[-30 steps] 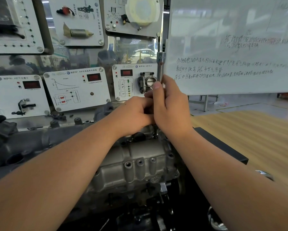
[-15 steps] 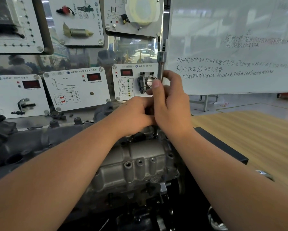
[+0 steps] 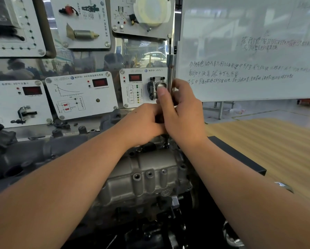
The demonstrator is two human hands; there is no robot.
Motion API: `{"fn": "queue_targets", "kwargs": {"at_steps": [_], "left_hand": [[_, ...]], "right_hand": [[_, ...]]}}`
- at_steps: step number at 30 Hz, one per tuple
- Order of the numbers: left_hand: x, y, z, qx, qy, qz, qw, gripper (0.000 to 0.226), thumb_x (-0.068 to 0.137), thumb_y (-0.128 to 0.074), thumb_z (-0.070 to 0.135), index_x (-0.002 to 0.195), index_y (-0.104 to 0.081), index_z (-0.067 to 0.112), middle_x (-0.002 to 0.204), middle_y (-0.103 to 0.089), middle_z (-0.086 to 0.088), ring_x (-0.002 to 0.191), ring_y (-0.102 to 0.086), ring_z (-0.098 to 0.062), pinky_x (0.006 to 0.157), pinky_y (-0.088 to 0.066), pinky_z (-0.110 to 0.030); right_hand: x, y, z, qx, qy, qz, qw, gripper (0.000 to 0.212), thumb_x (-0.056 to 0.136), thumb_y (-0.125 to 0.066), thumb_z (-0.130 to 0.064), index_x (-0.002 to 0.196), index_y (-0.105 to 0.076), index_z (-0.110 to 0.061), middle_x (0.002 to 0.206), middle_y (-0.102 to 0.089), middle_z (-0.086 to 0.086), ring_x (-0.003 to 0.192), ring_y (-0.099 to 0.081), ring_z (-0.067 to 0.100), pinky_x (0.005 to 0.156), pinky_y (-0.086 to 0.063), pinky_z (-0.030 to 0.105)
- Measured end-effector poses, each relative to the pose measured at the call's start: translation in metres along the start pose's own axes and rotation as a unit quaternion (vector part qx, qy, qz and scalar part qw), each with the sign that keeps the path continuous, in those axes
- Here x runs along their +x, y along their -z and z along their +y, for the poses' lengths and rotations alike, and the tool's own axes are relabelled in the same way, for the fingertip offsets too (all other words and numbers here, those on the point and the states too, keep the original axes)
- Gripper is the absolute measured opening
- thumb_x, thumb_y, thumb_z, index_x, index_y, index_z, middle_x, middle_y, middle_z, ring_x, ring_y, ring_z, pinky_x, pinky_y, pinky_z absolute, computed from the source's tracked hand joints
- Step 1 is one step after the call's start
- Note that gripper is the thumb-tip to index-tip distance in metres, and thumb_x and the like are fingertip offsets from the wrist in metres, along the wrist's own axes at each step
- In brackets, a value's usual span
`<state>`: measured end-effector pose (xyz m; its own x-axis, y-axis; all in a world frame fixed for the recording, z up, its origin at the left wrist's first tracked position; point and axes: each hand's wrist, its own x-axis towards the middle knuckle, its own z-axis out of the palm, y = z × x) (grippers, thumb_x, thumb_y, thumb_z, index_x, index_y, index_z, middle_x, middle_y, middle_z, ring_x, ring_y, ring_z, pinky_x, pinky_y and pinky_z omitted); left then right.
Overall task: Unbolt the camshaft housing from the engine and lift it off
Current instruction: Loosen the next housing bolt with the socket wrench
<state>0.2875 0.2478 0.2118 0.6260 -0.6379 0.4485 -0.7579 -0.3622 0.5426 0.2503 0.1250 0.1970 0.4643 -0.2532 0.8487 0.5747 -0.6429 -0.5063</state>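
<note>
right hand: gripping the upright extension bar near frame centre, thumb up along the shaft, fingers wrapped round it. It is sitting higher on the bar than a second ago, and the thumb tip is now reaching the throttle body on the panel behind.
left hand: curled in against the right one, low on the same tool; what the fingers are clamping is hidden behind my right hand, so I'm only calling it a grip on the lower shaft.
tool: bar is staying vertical, lower end dropping onto a bolt at the top edge of the housing. Its top end is going out of sight against the whiteboard edge.
change: only my right hand is shifting, creeping upward; left hand, bar and engine are staying put. Reads like I'm re-gripping between twists.
camshaft housing: sitting centre frame below my hands, still seated on the engine.
task meaning: I'm judging this as mid-unbolting; the lift-off is not starting yet. How many bolts remain I can't tell; several bosses along the front edge are showing open holes.
surroundings: sensor training panels filling upper left, wooden table at right.
</note>
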Motion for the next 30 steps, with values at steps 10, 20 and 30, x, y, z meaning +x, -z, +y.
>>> {"fn": "queue_targets", "kwargs": {"at_steps": [10, 20, 30], "left_hand": [[-0.0008, -0.0005, -0.0017, -0.024, 0.002, -0.001, 1.0, 0.032, 0.088, -0.072, 0.011, 0.08, -0.065, 0.041, 0.079, -0.073, 0.02, 0.074, -0.068, 0.002, 0.063, -0.048, -0.01], [-0.0008, -0.001, -0.0016, -0.019, -0.013, 0.0, 1.0, 0.033, 0.088, -0.071, 0.011, 0.082, -0.065, 0.042, 0.084, -0.073, 0.017, 0.076, -0.069, -0.003, 0.065, -0.054, -0.016], [0.0007, -0.0016, -0.0023, 0.015, 0.002, 0.012, 1.0, 0.029, 0.087, -0.072, 0.014, 0.075, -0.061, 0.038, 0.073, -0.07, 0.019, 0.063, -0.065, 0.002, 0.052, -0.045, -0.009]], "right_hand": [[0.0007, -0.0001, -0.0009, -0.009, -0.003, 0.005, 1.0, 0.039, 0.104, -0.039, -0.035, 0.093, -0.059, -0.004, 0.076, -0.069, 0.011, 0.072, -0.064, 0.027, 0.065, -0.051, 0.049], [0.0004, 0.0008, -0.0027, 0.005, -0.01, 0.011, 1.0, 0.036, 0.102, -0.045, -0.038, 0.092, -0.057, -0.006, 0.076, -0.066, 0.003, 0.07, -0.058, 0.013, 0.065, -0.046, 0.037], [-0.0001, 0.0004, -0.001, -0.008, 0.004, 0.007, 1.0, 0.029, 0.098, -0.056, -0.038, 0.118, -0.061, -0.016, 0.082, -0.061, -0.02, 0.084, -0.062, 0.005, 0.071, -0.051, 0.021]]}}
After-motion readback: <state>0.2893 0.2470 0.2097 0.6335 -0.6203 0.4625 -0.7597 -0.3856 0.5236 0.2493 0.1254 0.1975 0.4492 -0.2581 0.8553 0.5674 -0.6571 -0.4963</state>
